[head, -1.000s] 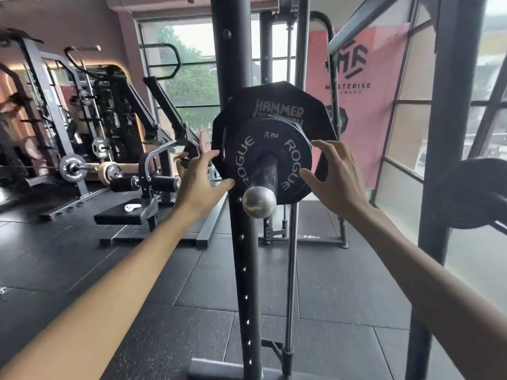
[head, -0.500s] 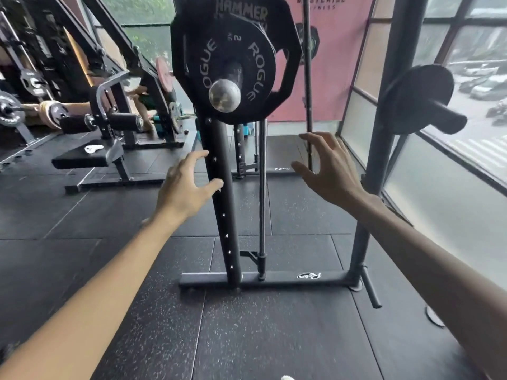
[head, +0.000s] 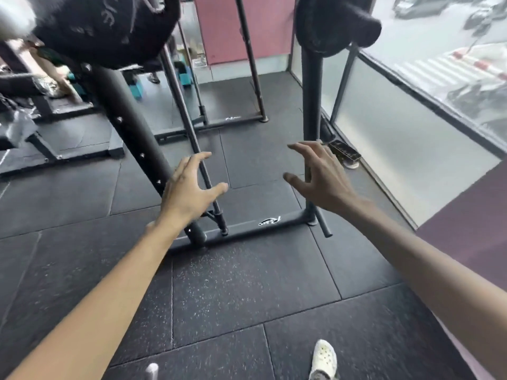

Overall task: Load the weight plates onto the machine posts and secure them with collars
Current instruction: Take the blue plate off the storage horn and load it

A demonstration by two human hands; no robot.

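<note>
I have both hands out in front of me, gripping nothing. The left hand (head: 189, 187) is spread with its fingers a little bent, in front of the slanting upright (head: 131, 133); I cannot tell if it touches the frame. The right hand (head: 318, 179) is splayed the same way before the right upright (head: 310, 105). The weight plates (head: 109, 31) sit blurred at the top left, on the post (head: 12, 15), well above my left hand. Another plate (head: 323, 26) hangs high on the right upright. A white shoe (head: 325, 357) stands on the rubber floor (head: 247, 292)
</note>
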